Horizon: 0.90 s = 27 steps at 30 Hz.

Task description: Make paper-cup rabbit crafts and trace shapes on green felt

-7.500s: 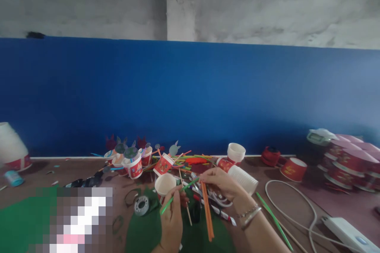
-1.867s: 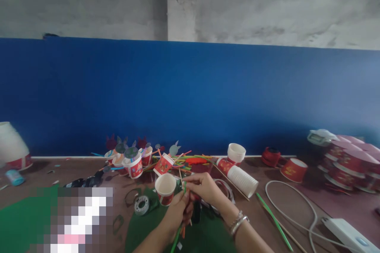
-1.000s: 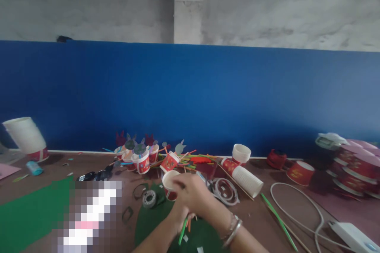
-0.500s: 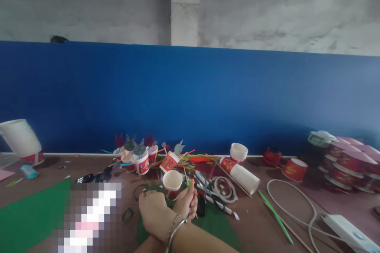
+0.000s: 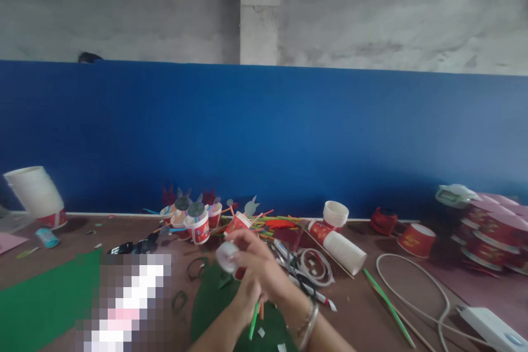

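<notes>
My right hand (image 5: 258,261), with a bracelet at the wrist, is closed around a small round whitish roll (image 5: 226,256), which looks like clear tape and is blurred. Below it, my left hand (image 5: 246,294) is closed on thin green and orange strips (image 5: 254,320) that point down toward me. Both hands are close together above a dark green sheet (image 5: 210,302). Behind my fingers, a red and white paper cup is mostly hidden. Small white scraps (image 5: 261,333) lie on the green sheet.
Decorated paper cups (image 5: 198,229) stand at the back, beside coloured strips (image 5: 284,224). Stacked cups (image 5: 344,250) lie to the right, near pens and a coiled white tube (image 5: 315,267). A cable and white power strip (image 5: 490,327) are at the right, and leaning cups (image 5: 35,192) far left.
My right hand has risen from its place across my left wrist, and the round roll now shows in it. The strips in my left hand now point downward instead of up.
</notes>
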Tool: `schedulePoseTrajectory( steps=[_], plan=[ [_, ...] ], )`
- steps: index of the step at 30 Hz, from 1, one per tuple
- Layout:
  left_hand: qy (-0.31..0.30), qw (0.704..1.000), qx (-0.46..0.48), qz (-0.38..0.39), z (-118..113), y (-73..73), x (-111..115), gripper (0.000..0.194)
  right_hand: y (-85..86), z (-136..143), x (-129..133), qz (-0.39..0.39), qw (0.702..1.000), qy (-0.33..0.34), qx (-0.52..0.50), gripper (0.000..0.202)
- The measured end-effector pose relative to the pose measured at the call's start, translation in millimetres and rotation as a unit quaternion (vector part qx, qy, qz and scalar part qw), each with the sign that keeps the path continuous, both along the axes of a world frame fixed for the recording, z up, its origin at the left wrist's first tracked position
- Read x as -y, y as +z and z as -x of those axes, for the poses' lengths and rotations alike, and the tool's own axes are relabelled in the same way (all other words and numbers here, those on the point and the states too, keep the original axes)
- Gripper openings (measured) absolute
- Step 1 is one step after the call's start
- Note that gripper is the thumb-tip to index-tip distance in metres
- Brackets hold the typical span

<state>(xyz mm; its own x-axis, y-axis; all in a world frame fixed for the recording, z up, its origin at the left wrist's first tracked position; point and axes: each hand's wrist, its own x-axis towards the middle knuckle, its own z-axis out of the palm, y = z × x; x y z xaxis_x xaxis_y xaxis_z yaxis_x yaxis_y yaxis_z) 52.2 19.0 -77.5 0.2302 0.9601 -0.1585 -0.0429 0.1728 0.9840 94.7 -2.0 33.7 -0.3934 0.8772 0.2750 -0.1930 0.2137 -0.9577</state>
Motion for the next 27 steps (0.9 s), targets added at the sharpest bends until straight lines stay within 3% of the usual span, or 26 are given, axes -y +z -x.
schedulePoseTrajectory(
  steps=[2,5,10,13,16,20,22,27],
  plan=[
    [0.036,0.999,0.038,-0.012,1.8,1.3,-3.1,0.043,-3.6,-32.0,-12.0,0.079,0.992,-0.028,-0.094,0.024],
    [0.059,0.992,0.112,0.003,2.7,0.6,-10.0,0.051,-26.5,-70.2,-26.0,0.149,0.981,-0.056,-0.109,0.028],
    [0.114,0.982,0.15,0.007,4.8,-0.8,-12.7,0.06,-61.3,-92.3,-28.9,0.183,0.972,-0.082,-0.126,0.027],
    [0.144,0.977,0.16,-0.006,5.8,4.6,-5.7,0.054,-61.6,-88.8,-27.8,0.185,0.974,-0.066,-0.109,0.027],
    [0.158,0.972,0.161,-0.068,5.6,12.1,2.4,0.046,-58.9,-83.9,-28.3,0.19,0.976,-0.058,-0.091,0.029],
    [0.075,0.978,0.109,-0.16,4.8,13.8,5.3,0.039,-62.7,-83.5,-29.7,0.199,0.974,-0.059,-0.094,0.035],
    [0.058,0.98,0.088,-0.167,4.0,9.9,4.1,0.039,-64.4,-85.7,-29.8,0.206,0.974,-0.05,-0.086,0.037],
    [0.119,0.979,0.112,-0.119,0.1,0.8,4.1,0.046,-60.4,-92.6,-26.6,0.227,0.97,0.006,-0.083,0.031]
  ],
)
